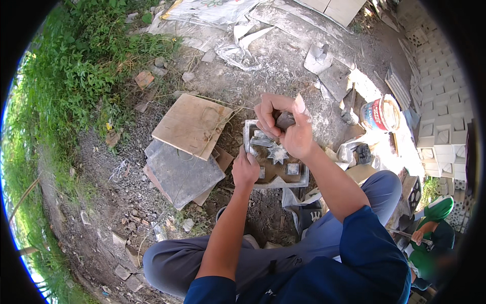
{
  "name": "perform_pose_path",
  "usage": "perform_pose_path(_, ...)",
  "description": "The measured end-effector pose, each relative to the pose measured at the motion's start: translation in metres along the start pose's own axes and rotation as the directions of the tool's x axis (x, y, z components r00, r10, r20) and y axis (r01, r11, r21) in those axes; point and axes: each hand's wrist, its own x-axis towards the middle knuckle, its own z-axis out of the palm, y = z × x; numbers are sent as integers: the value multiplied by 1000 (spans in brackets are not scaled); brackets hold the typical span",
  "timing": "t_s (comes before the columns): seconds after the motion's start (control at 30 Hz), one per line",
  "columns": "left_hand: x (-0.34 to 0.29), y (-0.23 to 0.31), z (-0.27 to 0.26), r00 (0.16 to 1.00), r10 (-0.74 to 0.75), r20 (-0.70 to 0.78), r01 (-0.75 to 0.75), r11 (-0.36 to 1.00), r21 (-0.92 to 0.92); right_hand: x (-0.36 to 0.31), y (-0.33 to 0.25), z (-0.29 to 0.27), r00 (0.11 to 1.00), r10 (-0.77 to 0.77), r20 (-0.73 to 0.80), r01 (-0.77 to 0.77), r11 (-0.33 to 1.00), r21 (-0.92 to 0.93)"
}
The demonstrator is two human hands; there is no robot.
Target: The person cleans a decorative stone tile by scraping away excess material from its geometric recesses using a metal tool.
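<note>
A square, grey metal-looking mould [305,177] lies on the dirt in front of me. Inside it sit a star-shaped piece [277,153] and several small blocks [292,168], dusted with pale powder. My left hand [245,169] is closed at the mould's left rim, thumb upward. Raised above the mould's far side, my right hand [292,126] curls round a dark, stone-like lump [285,120]. The palm and fingers hide part of the lump and of the mould's far right corner.
Left of the mould, a wooden board [192,124] rests on grey slabs [185,175]. A labelled bucket [379,115] stands at the right, near a trowel-like tool [349,114]. Stacked pale blocks [440,91] line the right side. Another person [430,243] works at the lower right.
</note>
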Motion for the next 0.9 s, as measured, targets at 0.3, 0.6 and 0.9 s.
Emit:
perform_pose_path(0.3,-1,-1,-1,1000,2,-16,-1,999,46,-14,7,-13,994,-16,104,22,998,-53)
perform_pose_path(0.6,7,-21,4,998,46,-33,-45,998,45,-5,39,-4,980,-29,199,70,976,-204)
perform_pose_path(0.9,2,-7,-2,999,45,-28,-45,999,21,-6,40,-4,979,-82,185,107,986,-128)
